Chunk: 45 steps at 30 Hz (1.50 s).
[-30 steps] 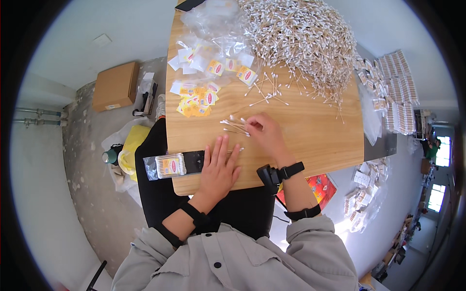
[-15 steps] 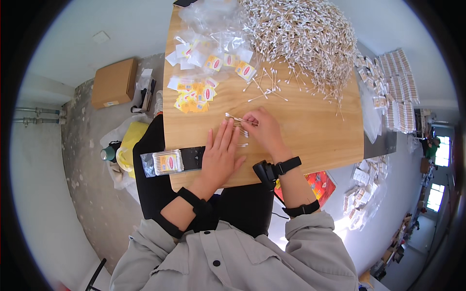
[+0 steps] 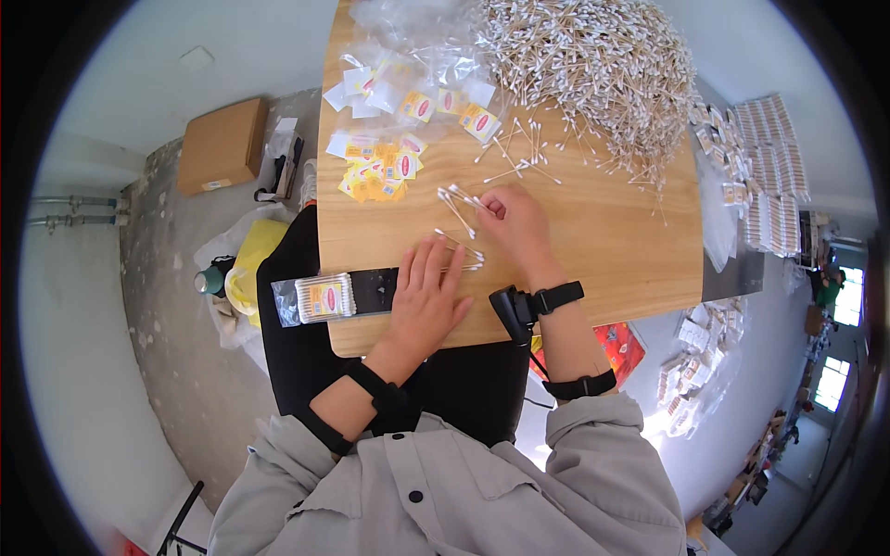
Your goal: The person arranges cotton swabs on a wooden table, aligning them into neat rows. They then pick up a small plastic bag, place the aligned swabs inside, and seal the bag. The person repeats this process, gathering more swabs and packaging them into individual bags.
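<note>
My left hand (image 3: 426, 301) lies flat near the table's front edge, fingers outstretched. A few loose cotton swabs (image 3: 471, 254) stick out from under and beside its fingertips. Up and to the right of it, my right hand (image 3: 519, 227) is closed in a pinch on a few cotton swabs (image 3: 458, 208). Their white tips fan out to the left over the wood. A clear bag filled with cotton swabs (image 3: 325, 298), with a yellow and white label, rests on a black strip (image 3: 375, 290) left of my left hand. The right fingertips are partly hidden.
A large heap of cotton swabs (image 3: 593, 79) covers the far right of the wooden table (image 3: 612, 250). Yellow label cards (image 3: 380, 174) and clear plastic bags (image 3: 422, 46) lie at the far left. Bundled swab packs (image 3: 771, 176) stand beyond the right edge. A cardboard box (image 3: 222, 145) sits on the floor.
My right hand has moved away from my left fingers, slightly up and right, with swabs in its pinch. My left hand stays flat, and swabs now show beside its fingertips.
</note>
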{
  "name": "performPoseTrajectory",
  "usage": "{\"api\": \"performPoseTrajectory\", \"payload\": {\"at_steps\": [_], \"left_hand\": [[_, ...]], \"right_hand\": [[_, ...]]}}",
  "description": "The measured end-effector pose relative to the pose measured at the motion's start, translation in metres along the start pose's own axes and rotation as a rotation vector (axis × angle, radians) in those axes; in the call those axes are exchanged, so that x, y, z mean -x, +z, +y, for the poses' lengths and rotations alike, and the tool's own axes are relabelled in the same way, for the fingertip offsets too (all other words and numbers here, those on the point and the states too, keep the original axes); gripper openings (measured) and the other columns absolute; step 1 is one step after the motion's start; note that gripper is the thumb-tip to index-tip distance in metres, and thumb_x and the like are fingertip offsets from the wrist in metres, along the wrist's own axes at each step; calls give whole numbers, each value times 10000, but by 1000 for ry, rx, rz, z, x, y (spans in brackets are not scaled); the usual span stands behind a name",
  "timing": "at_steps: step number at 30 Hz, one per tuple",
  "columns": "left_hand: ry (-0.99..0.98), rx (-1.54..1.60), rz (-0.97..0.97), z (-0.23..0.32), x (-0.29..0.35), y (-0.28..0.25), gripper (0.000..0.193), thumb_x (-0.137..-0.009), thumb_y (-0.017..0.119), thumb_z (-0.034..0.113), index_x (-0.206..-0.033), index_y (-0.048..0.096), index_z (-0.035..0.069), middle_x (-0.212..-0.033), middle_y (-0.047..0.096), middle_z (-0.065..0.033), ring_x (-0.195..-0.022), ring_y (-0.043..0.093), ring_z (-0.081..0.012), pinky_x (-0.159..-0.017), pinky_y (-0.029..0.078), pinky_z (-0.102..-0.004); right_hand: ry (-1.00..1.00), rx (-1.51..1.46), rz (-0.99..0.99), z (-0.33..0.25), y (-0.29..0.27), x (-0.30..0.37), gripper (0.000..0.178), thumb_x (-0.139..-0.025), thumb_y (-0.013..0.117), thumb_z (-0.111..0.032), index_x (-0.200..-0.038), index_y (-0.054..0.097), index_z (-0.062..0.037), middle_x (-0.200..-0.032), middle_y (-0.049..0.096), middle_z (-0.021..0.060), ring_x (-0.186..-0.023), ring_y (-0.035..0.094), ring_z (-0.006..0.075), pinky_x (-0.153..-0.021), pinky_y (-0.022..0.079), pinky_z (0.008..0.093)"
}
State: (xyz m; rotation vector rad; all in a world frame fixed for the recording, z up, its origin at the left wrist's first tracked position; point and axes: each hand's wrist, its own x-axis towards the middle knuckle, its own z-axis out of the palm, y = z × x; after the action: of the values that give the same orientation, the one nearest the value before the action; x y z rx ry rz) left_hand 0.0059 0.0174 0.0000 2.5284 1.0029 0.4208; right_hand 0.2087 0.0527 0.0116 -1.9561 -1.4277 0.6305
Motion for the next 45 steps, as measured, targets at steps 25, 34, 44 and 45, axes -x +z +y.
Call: {"api": "performPoseTrajectory", "payload": {"at_steps": [25, 34, 44, 45], "left_hand": [[-63, -72, -30, 3, -11, -2, 1078, -680, 790, 534, -1524, 310, 65, -1597, 197, -223, -1479, 207, -371, -1173, 185, -546], [-55, -95, -59, 2, -11, 0, 1084, -660, 807, 519, -1536, 304, 127, -1605, 181, -213, -1494, 177, -355, -1175, 166, -565], [-44, -23, -14, -1, -15, -12, 1127, -641, 820, 502, -1521, 288, 41, -1595, 223, -196, -1491, 199, -342, -1174, 165, -572], [-49, -26, -21, -2, -20, -15, 1130, -642, 820, 500, -1517, 286, 24, -1592, 231, -193, -1491, 203, -338, -1176, 165, -570]], "right_hand": [[-114, -149, -103, 6, -4, 10, 209, -807, 741, -135, -999, 690, -71, -900, 606, 78, -824, 632, 210, -736, 525, 318], [-107, -41, 21, -2, 15, 3, 131, -831, 713, -89, -954, 684, -53, -877, 622, 80, -793, 634, 214, -714, 522, 321], [-181, -54, -235, -7, 0, 5, 149, -873, 668, -50, -1016, 706, -70, -894, 625, 64, -786, 634, 184, -725, 520, 287], [-169, -128, -160, -4, 1, 7, 153, -870, 674, -53, -1019, 704, -68, -904, 624, 63, -793, 633, 183, -728, 520, 288]]}}
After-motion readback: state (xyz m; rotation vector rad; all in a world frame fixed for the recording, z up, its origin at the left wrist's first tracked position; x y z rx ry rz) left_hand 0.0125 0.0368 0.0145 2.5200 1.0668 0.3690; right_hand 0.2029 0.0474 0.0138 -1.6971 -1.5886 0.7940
